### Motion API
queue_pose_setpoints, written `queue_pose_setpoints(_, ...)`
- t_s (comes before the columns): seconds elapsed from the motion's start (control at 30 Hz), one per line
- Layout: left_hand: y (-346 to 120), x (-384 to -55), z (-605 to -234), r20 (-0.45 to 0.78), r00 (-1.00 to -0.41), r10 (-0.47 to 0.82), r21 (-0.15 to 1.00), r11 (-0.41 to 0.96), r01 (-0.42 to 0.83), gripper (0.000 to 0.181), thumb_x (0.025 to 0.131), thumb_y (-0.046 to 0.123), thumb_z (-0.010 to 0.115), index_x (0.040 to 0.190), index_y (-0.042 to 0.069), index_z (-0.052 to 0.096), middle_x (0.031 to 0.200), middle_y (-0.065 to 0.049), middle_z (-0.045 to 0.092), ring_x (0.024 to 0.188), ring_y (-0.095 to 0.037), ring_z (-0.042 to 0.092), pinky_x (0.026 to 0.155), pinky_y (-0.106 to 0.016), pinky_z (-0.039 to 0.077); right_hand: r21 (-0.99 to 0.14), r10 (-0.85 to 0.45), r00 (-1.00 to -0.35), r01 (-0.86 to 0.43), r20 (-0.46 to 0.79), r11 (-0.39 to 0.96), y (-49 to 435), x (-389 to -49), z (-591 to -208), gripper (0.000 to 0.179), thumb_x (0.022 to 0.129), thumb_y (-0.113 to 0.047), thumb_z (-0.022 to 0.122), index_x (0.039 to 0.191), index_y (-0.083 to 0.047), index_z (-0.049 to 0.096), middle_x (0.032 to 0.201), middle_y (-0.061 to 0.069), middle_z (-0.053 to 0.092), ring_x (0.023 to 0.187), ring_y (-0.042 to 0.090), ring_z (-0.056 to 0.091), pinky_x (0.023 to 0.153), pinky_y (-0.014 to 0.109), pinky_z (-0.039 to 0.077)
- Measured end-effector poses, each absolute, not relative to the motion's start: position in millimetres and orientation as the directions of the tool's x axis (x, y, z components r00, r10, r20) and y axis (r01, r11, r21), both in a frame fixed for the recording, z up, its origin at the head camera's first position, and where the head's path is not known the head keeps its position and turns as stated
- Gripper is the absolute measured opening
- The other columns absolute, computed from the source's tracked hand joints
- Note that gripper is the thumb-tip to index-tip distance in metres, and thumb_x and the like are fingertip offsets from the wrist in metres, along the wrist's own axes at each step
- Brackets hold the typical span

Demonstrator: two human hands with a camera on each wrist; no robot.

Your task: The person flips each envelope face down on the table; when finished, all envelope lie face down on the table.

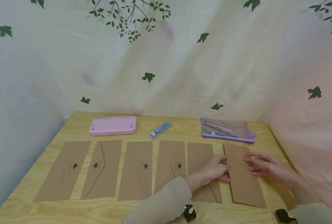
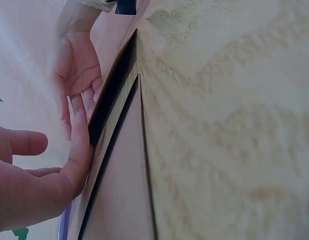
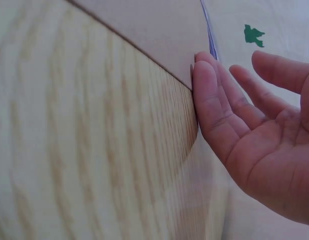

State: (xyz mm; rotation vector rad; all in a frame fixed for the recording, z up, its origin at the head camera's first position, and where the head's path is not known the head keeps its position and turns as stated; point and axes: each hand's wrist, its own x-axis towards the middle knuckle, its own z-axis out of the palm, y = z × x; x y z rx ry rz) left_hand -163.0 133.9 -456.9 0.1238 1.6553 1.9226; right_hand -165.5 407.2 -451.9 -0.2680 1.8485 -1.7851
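At the right end of a row lies a plain brown paper envelope (image 1: 245, 177), its left edge slightly raised off the table in the left wrist view. My left hand (image 1: 215, 169) reaches over the neighbouring envelope (image 1: 198, 152) and touches that left edge with loosely bent fingers (image 2: 80, 145). On the opposite side, my right hand (image 1: 275, 169) has its fingers (image 3: 204, 85) extended along the right edge, the thumb held away. Neither hand pinches the paper. The underside of the envelope is hidden.
Several more brown envelopes (image 1: 135, 186) with small black crown prints lie leftward in the row. Behind them are a pink pencil case (image 1: 113, 125), a small blue clear case (image 1: 160, 129) and a purple-edged mesh zip pouch (image 1: 225, 137). Leaf-printed cloth (image 1: 177, 93) surrounds the wooden table (image 1: 23, 193).
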Motion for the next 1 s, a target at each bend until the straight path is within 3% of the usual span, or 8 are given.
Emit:
queue_pose_setpoints(0.13,130,-161,-451,-0.312,-0.821,0.478,0.941,0.032,-0.338,0.05,0.098,0.001,0.06,0.146,-0.005,0.046,0.134,-0.018,0.058,0.106,-0.031,0.067,0.076,-0.044,0.061,-0.971,-0.498,-0.834,0.211,-0.238,0.111,409,-167,-452,0.043,0.112,-0.009,0.035,0.134,-0.034,0.062,0.129,-0.011,0.067,0.109,0.016,0.068,0.088,0.033,0.058)
queue_pose_setpoints(0.3,127,-160,-448,-0.306,-0.82,0.484,0.952,0.129,-0.279,0.049,0.098,0.007,0.064,0.144,-0.003,0.05,0.13,-0.015,0.06,0.079,-0.024,0.066,0.068,-0.038,0.061,-0.969,-0.48,-0.842,0.201,-0.246,0.144,411,-167,-450,0.042,0.112,-0.01,0.036,0.133,-0.036,0.062,0.127,-0.012,0.068,0.108,0.017,0.069,0.087,0.033,0.059)
queue_pose_setpoints(0.4,126,-159,-447,-0.309,-0.815,0.49,0.951,0.155,-0.268,0.049,0.098,0.009,0.064,0.144,-0.001,0.051,0.132,-0.015,0.06,0.072,-0.023,0.064,0.067,-0.036,0.061,-0.966,-0.473,-0.843,0.201,-0.256,0.164,411,-167,-448,0.041,0.112,-0.012,0.037,0.134,-0.035,0.062,0.128,-0.012,0.067,0.108,0.017,0.069,0.087,0.034,0.059)
queue_pose_setpoints(0.7,118,-160,-441,-0.279,-0.815,0.507,0.96,0.137,-0.244,0.05,0.097,0.008,0.066,0.144,0.001,0.052,0.132,-0.014,0.059,0.078,-0.027,0.067,0.069,-0.038,0.061,-0.965,-0.464,-0.848,0.196,-0.256,0.174,402,-165,-443,0.035,0.111,-0.014,0.041,0.144,-0.017,0.054,0.13,-0.007,0.067,0.114,0.018,0.067,0.092,0.036,0.057)
queue_pose_setpoints(0.9,99,-164,-421,-0.209,-0.805,0.556,0.978,0.138,-0.158,0.053,0.097,0.012,0.069,0.146,0.004,0.051,0.138,-0.012,0.057,0.083,-0.027,0.068,0.073,-0.036,0.061,-0.977,-0.484,-0.851,0.149,-0.204,0.15,385,-165,-427,0.037,0.112,-0.013,0.039,0.146,-0.021,0.05,0.136,-0.002,0.064,0.118,0.022,0.065,0.096,0.034,0.054)
queue_pose_setpoints(1.0,86,-168,-411,-0.174,-0.796,0.579,0.983,0.148,-0.108,0.055,0.096,0.015,0.071,0.146,0.007,0.052,0.141,-0.012,0.055,0.085,-0.027,0.069,0.073,-0.035,0.06,-0.978,-0.448,-0.877,0.098,-0.172,0.182,372,-163,-417,0.042,0.111,-0.013,0.039,0.153,-0.006,0.039,0.136,-0.004,0.064,0.118,0.024,0.065,0.094,0.032,0.055)
